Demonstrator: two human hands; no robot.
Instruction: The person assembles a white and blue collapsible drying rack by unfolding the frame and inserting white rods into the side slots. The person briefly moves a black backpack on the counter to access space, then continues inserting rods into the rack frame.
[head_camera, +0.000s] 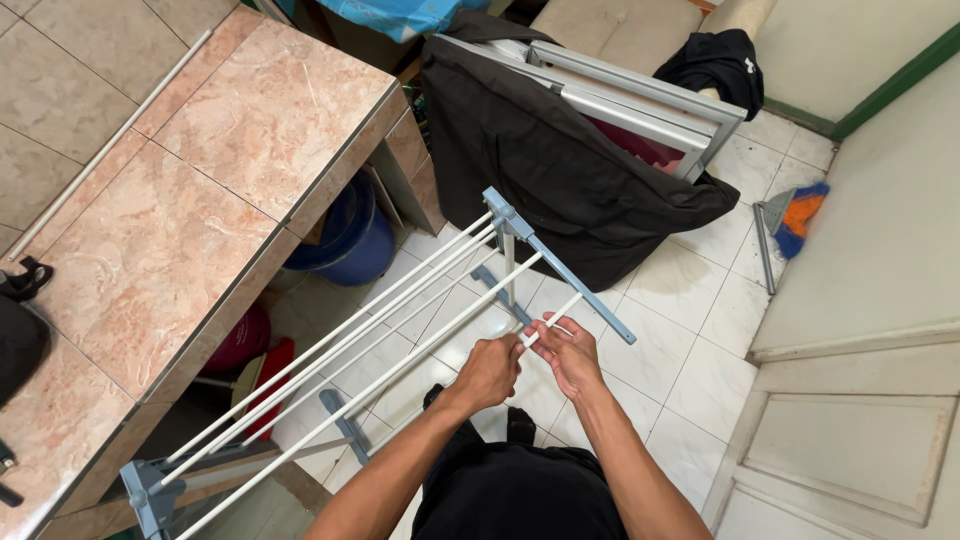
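A drying rack (345, 345) with white rods and blue-grey end bars stands over the tiled floor in front of me. Both hands meet at the nearest rod (563, 308), a short white one that reaches the right end bar (575, 280). My left hand (488, 370) is fisted around the rod's near end. My right hand (567, 350) pinches the same rod just beside it, fingers curled over it. The longer rods run from the left end bracket (150, 495) up to the corner joint (503, 215).
A pink marble-tile counter (190, 200) runs along the left, with a blue bucket (350, 235) and red items beneath. A metal frame draped with black cloth (560, 170) stands behind the rack. A broom head (795, 215) lies at right by a white door (860, 430).
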